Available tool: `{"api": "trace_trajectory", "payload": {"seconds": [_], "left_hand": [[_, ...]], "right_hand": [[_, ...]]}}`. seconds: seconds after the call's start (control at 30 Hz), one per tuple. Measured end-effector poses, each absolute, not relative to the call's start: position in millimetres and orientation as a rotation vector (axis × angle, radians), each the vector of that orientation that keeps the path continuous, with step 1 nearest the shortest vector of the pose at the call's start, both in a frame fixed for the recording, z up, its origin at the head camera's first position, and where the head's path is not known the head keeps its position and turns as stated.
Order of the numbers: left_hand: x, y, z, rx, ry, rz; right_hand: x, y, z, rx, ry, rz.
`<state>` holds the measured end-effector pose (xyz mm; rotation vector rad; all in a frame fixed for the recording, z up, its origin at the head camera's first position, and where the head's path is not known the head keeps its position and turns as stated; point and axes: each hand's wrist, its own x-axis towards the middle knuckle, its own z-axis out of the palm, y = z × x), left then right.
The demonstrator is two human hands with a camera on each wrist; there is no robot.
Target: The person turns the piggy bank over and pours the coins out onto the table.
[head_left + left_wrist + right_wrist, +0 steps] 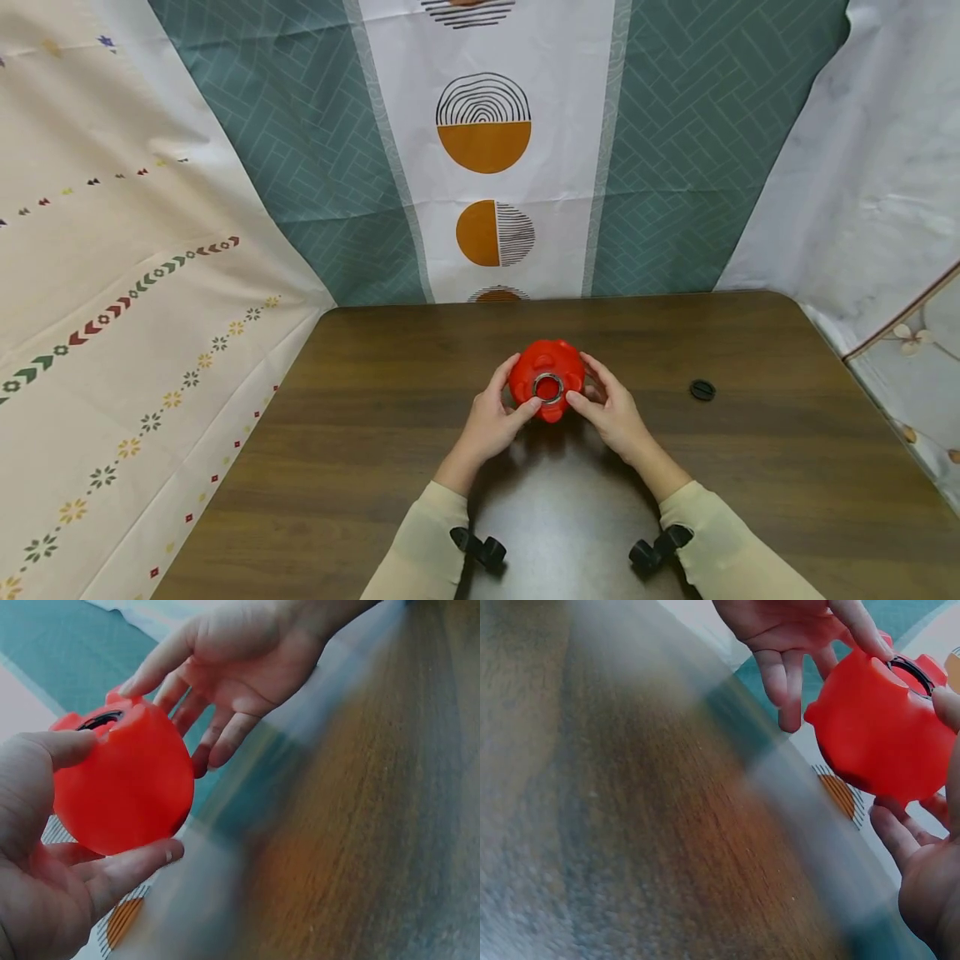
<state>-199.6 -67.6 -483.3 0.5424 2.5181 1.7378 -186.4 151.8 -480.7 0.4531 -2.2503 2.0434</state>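
A teal cloth point(285, 117) hangs behind everything, its white middle panel printed with circles that are part ochre and part black lines. A cream cloth point(112, 275) with rows of small coloured motifs drapes on the left, and a whitish cloth point(862, 150) on the right. Before them lies the surface point(367, 483), brown wood grain with rounded far corners and a pale sheen near the person.

2 cream sleeves point(423, 546) reach in from the near edge. The left hand point(491, 425) and the right hand point(615, 417) meet at the far half of the surface, around the red container point(536, 358). It is rounded, with stubby knobs, and appears raised above the wood, between the 2 palms. The left grip pinches its left side, thumb on the face toward the person and fingers around and beneath; the right grip pinches the opposite side likewise, its thumb just beside the round opening point(547, 388), which has a dark rim.

2 black clips point(491, 552) sit at the sleeves, 1 on each. Smallest is a black disc point(702, 390) with a bar across its top, lying to the right, well apart from both hands.
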Motion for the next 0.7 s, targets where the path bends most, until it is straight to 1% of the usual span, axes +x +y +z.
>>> {"api": "trace_trajectory", "payload": {"seconds": [0.1, 0.27, 0.4, 0.5, 0.57, 0.7], "left_hand": [[-199.1, -65.5, -479.6, 0.502, 2.404, 1.820], [-200.4, -60.1, -470.5, 0.491, 2.368, 1.871], [-201.6, -57.6, -463.2, 0.482, 2.332, 1.894], [-202.6, -54.8, -456.0, 0.440, 2.228, 1.970], [-203.6, -52.8, -451.0, 0.406, 2.162, 2.034], [-204.8, -48.6, -445.1, 0.313, 2.088, 2.182]], "right_hand": [[-187.0, 150.6, -481.1, 0.452, -2.218, 2.071], [-196.5, 150.8, -493.1, 0.517, -2.145, 2.097], [-199.5, 150.3, -490.7, 0.542, -2.154, 2.012], [-200.0, 147.7, -481.1, 0.508, -2.184, 1.924], [-196.0, 142.6, -466.1, 0.487, -2.185, 1.889], [-186.5, 129.7, -441.5, 0.446, -2.119, 1.960]]}}
